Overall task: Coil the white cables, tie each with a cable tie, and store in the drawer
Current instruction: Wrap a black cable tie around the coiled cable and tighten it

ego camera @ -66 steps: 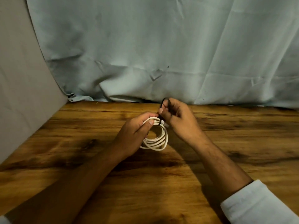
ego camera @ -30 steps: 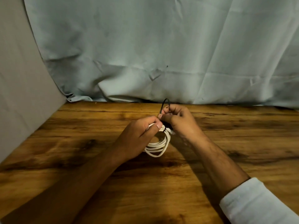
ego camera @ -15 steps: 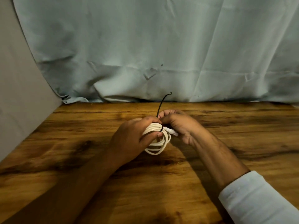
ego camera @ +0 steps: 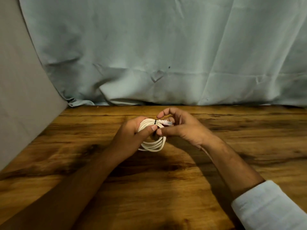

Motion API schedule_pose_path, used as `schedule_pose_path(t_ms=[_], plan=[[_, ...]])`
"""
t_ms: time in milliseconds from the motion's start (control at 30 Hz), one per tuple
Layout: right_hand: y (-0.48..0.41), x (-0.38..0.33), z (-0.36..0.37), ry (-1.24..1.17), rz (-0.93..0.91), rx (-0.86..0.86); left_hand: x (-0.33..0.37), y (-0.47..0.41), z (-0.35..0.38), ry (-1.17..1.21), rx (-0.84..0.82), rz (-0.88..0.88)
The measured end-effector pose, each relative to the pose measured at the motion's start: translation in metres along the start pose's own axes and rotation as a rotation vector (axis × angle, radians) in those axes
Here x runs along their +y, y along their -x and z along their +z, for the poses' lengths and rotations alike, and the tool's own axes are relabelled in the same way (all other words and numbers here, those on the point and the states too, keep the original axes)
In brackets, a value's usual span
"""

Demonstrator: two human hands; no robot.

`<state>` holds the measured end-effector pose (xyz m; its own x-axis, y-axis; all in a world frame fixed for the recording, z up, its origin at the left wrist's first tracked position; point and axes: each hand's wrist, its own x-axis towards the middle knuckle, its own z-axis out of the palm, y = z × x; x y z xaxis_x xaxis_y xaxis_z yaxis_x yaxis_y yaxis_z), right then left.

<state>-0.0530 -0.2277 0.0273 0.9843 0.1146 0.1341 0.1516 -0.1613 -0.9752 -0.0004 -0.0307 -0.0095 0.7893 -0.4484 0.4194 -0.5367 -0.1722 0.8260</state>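
Head view — left hand grips the coiled white cable, black cable tie around it; right hand curls about its plug — grasp unclear.

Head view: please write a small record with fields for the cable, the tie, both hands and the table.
cable: white round cable, coiled in several loops; clear plug end pointing right
tie: thin black cable tie, wrapped round the coil's top
left hand: grips the coil
right hand: fingers curled around the plug end; grip unclear
surface: brown wooden table
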Motion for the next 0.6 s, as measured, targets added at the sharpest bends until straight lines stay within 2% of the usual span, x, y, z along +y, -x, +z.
schedule_pose_path(t_ms=[233,333,500,600], plan=[[-0.003,0.012,0.012,0.207,-0.164,0.106,-0.002,-0.001,0.005,0.228,-0.018,-0.158],[0.000,0.015,0.019,0.383,-0.247,0.152,-0.001,-0.002,0.006,0.308,-0.029,-0.211],[0.000,0.017,0.027,0.716,-0.495,0.310,0.002,-0.004,0.006,0.420,-0.012,-0.267],[0.000,0.017,0.027,0.777,-0.609,0.353,0.000,-0.007,0.004,0.465,-0.004,-0.274]])
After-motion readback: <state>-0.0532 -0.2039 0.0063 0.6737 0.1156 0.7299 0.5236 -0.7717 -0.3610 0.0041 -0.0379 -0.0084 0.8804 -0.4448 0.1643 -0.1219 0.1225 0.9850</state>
